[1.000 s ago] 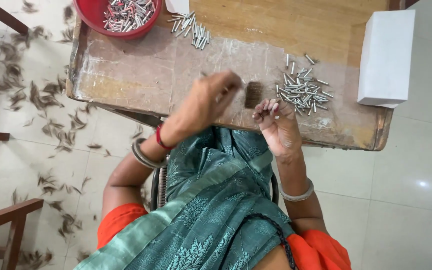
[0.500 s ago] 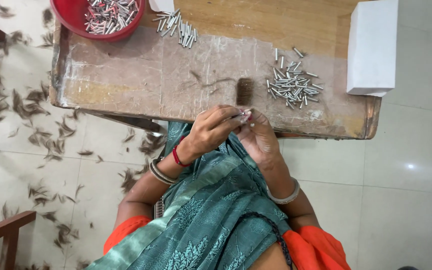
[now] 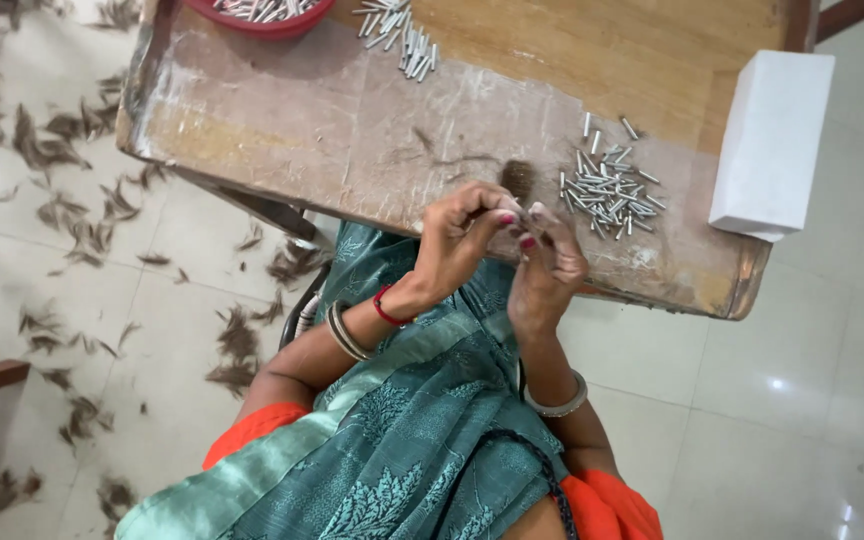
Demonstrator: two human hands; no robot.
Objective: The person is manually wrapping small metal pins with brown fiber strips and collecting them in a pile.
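Head view, left hand (image 3: 457,240): hovering at the near edge of the worktop (image 3: 282,130), fingers curled, grip pinched together at the fingertips where it is meeting the other hand.
Head view, right hand (image 3: 547,270): raised just beside the left, its grip also closed; whatever small item the two are pinching between them is too small to identify.
Head view, hair tuft (image 3: 518,180): a dark brown bundle lying on the worktop just beyond the fingertips.
Head view, metal pins (image 3: 607,190): a loose silver heap resting on the worktop, right of the tuft and near the right hand.
Head view, second pin pile (image 3: 402,35): lying at the far side, beside a red bowl (image 3: 262,18) that is holding more pins.
Head view, white box (image 3: 772,140): standing at the worktop's right end.
Head view, floor (image 3: 72,250): hair clippings lying scattered over the tiles.
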